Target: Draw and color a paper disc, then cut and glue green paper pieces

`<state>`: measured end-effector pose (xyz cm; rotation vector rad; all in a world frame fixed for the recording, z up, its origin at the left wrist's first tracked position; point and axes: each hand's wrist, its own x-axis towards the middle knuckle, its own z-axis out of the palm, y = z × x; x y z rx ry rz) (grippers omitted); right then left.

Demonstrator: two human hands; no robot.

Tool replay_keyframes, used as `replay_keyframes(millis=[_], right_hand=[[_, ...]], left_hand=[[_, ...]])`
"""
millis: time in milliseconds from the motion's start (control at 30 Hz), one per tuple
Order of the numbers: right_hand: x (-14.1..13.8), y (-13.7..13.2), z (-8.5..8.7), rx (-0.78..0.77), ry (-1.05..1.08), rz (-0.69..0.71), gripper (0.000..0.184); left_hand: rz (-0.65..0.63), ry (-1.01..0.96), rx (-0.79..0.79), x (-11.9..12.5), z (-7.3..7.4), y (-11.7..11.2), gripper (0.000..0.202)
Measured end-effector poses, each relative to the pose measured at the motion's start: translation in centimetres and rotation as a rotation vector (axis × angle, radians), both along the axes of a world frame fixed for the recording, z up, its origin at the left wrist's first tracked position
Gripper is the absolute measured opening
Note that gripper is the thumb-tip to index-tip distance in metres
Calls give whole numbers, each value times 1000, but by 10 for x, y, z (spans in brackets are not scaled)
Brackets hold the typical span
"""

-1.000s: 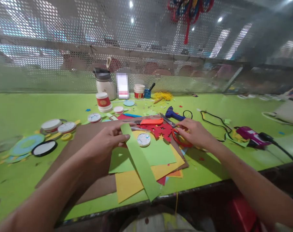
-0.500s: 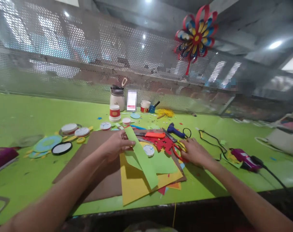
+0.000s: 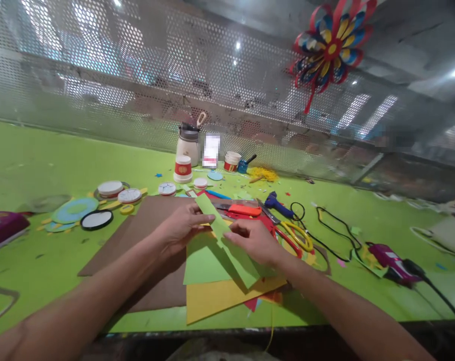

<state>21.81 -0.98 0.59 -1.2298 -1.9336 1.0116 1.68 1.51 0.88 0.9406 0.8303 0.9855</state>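
A strip of light green paper slants between my two hands over the worktop. My left hand pinches its upper part between thumb and fingers. My right hand has its fingers closed on the strip's right edge near the middle. Beneath lie a green paper sheet and a yellow paper sheet, resting on brown card. Just beyond my hands are an orange utility knife and scissors with yellow handles; red handles show beside my right wrist.
A blue glue gun lies beyond the scissors. At the back stand a white jug, a red-and-white tub and a phone. Round lids and a blue paper ring lie left. A purple device with a cord sits right.
My right hand has left the scissors handles and come inward onto the green strip. My left hand still holds the strip's upper part. The view has shifted slightly.
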Motion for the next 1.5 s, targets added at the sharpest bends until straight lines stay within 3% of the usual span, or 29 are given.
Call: replay_keyframes(millis=[167, 267, 367, 467, 667, 833, 900, 967, 1100, 1167, 1400, 1500], right_hand=[[-2, -7, -3, -119, 161, -33, 27], [4, -9, -2, -148, 234, -77, 27], [13, -8, 3, -161, 290, -139, 29], [19, -6, 7, -176, 332, -188, 30], [21, 5, 5, -123, 356, -215, 25], [24, 12, 6, -141, 375, -232, 22], [24, 10, 9, -189, 380, -202, 22], [21, 6, 12, -251, 391, -159, 25], [11, -6, 13, -364, 449, -97, 34], [7, -10, 11, -400, 488, -80, 37], [-1, -17, 4, -370, 408, 15, 39], [4, -14, 8, -266, 364, 12, 39]], left_hand=[[37, -77, -12, 4, 4, -6, 21], [120, -123, -5, 1, 6, -3, 25], [213, -119, 18, -3, 5, 2, 16], [221, -64, 40, -3, 2, 4, 18], [117, 86, 87, 2, 6, -5, 34], [324, 371, 333, -11, 19, -2, 28], [349, 330, 377, -14, 25, -1, 24], [314, 237, 351, -13, 29, -3, 22], [24, 88, 229, -2, 27, -12, 27], [-60, 49, 160, 5, 23, -16, 27], [26, -17, 12, 20, 20, -19, 21], [37, -36, -53, 18, 21, -19, 17]])
